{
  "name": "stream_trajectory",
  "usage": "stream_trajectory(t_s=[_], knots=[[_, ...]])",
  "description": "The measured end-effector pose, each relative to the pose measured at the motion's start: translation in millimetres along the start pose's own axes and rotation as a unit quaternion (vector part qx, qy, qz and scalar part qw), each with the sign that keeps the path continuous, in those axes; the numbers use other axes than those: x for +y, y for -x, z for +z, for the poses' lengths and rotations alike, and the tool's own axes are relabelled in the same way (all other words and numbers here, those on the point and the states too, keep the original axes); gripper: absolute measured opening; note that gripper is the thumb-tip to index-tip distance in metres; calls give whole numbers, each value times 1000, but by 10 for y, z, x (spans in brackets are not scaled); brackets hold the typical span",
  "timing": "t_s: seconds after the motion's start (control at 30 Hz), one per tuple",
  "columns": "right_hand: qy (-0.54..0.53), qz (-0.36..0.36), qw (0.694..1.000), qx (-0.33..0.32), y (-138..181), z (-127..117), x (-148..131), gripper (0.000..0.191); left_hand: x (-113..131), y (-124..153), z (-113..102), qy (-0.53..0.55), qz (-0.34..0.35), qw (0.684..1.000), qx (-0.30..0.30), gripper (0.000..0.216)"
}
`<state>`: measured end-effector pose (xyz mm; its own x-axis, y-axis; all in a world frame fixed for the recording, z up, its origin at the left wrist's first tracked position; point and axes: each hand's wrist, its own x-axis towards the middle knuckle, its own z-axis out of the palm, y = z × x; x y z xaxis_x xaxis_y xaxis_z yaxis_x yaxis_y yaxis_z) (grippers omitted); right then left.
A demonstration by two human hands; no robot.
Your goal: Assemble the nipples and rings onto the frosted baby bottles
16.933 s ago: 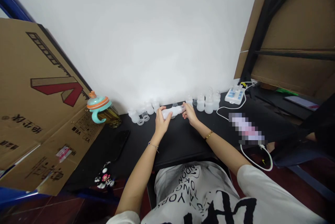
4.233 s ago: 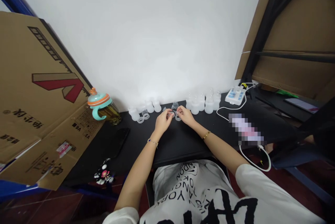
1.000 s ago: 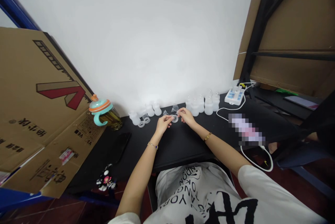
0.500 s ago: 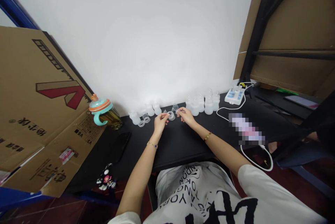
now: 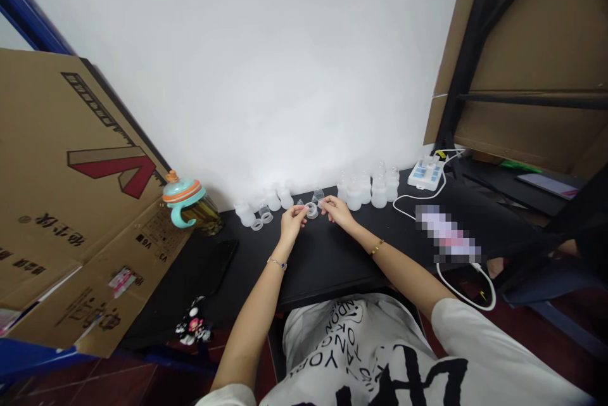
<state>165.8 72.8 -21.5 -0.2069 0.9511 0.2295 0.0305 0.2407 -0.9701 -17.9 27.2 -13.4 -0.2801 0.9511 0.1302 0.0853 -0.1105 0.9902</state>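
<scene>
My left hand point(image 5: 293, 222) pinches a clear screw ring point(image 5: 311, 210) by its left edge, just above the black table. Close by on the right, the fingertips of my right hand point(image 5: 338, 211) are closed on a small translucent piece point(image 5: 322, 204), too small to make out fully. Behind the hands stands a clear cap point(image 5: 318, 194). To the left are small milky bottles point(image 5: 246, 213) and two more clear rings point(image 5: 257, 224) lying on the table. A group of small bottles with clear domed tops point(image 5: 379, 192) stands upright to the right.
A teal-lidded jug point(image 5: 190, 203) stands at the left beside a large cardboard box point(image 5: 85, 190). A dark phone point(image 5: 221, 266) with a charm point(image 5: 193, 325) lies at front left. On the right are a power strip point(image 5: 426, 173), white cable and a blurred device point(image 5: 446, 233). A white wall backs the table.
Both hands stay almost in place, close together. The ring in my left hand has turned slightly, and the fingers of my right hand have shifted a little.
</scene>
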Motion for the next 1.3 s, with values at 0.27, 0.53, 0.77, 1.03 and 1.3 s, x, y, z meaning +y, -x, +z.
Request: stream_trajectory(t_s=[0.27, 0.53, 0.77, 1.03, 1.3], knots=[[11, -3, 1000, -9, 0, -9, -1, 20, 3, 3, 0, 1, -5, 1000, -6, 47], [20, -17, 1000, 1, -12, -6, 34, 23, 14, 15, 5, -2, -4, 1000, -7, 50], [23, -34, 999, 5, 18, -2, -6, 25, -2, 8, -2, -13, -3, 1000, -5, 48], [24, -37, 999, 6, 46, 5, -46, 25, 3, 9, -20, -37, -5, 999, 20, 46], [49, -44, 997, -30, 69, 10, -71, 25, 8, 14, 2, -22, 2, 1000, -5, 48]])
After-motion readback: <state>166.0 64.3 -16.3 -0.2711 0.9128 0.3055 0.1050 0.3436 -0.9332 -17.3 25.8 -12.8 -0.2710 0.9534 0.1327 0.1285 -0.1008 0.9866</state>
